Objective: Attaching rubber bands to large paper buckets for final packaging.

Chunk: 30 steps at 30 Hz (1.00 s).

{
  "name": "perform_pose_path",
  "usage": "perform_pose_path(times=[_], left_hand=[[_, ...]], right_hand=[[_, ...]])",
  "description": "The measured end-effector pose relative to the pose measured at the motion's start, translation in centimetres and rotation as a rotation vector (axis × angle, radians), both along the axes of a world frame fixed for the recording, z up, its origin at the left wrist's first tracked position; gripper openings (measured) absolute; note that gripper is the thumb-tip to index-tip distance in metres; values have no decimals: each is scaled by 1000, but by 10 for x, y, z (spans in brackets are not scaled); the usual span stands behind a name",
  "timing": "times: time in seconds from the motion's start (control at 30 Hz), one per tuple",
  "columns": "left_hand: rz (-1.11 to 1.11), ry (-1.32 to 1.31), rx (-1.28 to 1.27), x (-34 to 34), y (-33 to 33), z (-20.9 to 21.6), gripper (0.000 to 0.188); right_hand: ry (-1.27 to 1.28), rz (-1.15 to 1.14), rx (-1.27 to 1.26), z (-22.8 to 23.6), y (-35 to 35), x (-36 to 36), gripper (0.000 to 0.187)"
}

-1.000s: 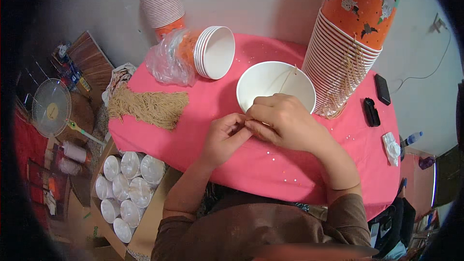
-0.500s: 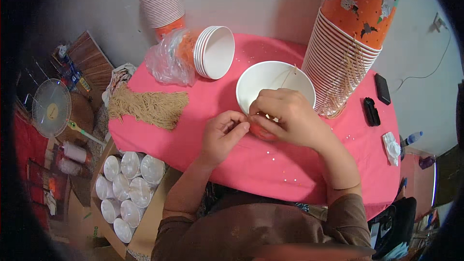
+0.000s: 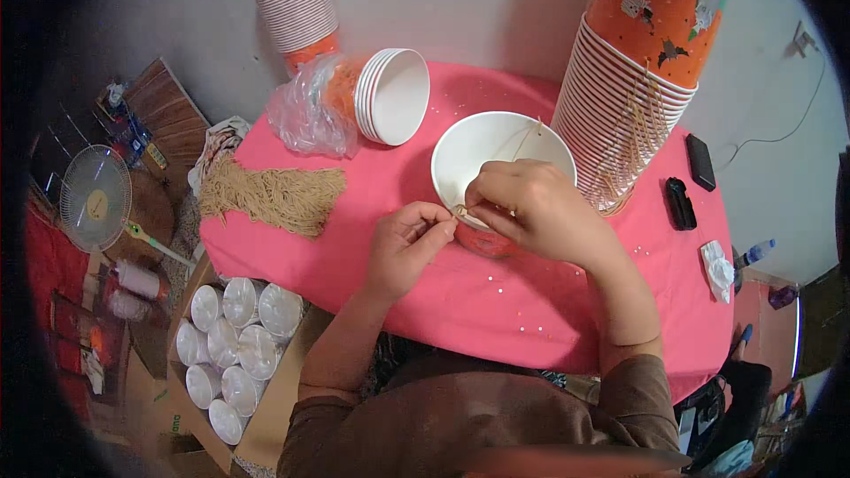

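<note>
A paper bucket (image 3: 456, 159), white inside and orange-red outside, stands on the pink tablecloth in front of me. At its near left rim, my left hand (image 3: 403, 248) pinches thumb and forefinger on a thin tan cord (image 3: 461, 211). My right hand (image 3: 536, 208) reaches over the near rim, its fingers closed on the same cord beside the left fingertips. Another stretch of cord runs from the bucket's far right rim down inside; whether both stretches are one piece is hidden behind my right hand.
Right of the bucket rises a tall stack of orange-printed buckets (image 3: 620, 115) with cords hanging off it. A bundle of tan cords (image 3: 274, 196) lies left, below nested buckets (image 3: 398, 96) in plastic. A carton (image 3: 266, 425) of clear-topped cups stands lower left. Black case (image 3: 680, 204) and phone (image 3: 700, 162) lie right.
My right hand's fingers have drawn closer together, and the cord between both hands shows more plainly. The bucket has barely shifted. At the far right, a seated person's leg has moved.
</note>
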State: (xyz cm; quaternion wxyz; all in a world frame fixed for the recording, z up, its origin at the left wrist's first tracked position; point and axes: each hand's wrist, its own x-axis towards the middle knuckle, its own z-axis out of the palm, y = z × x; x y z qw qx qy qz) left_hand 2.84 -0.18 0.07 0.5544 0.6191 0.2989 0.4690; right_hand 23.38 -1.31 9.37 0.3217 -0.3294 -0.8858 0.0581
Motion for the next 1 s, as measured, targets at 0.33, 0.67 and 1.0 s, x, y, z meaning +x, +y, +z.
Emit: perform_pose_path(times=[0.33, 0.67, 1.0], left_hand=[[0, -28, 2, -2, -2, 0, 6], [-18, -97, -11, 0, -2, 0, 9], [-53, -104, -33, 5, -4, 3, 10]], right_hand=[[-1, -20, 32, 3, 1, 7, 9], [15, 186, -148, 2, -2, 2, 10], [112, 141, -100, -6, 6, -3, 7]])
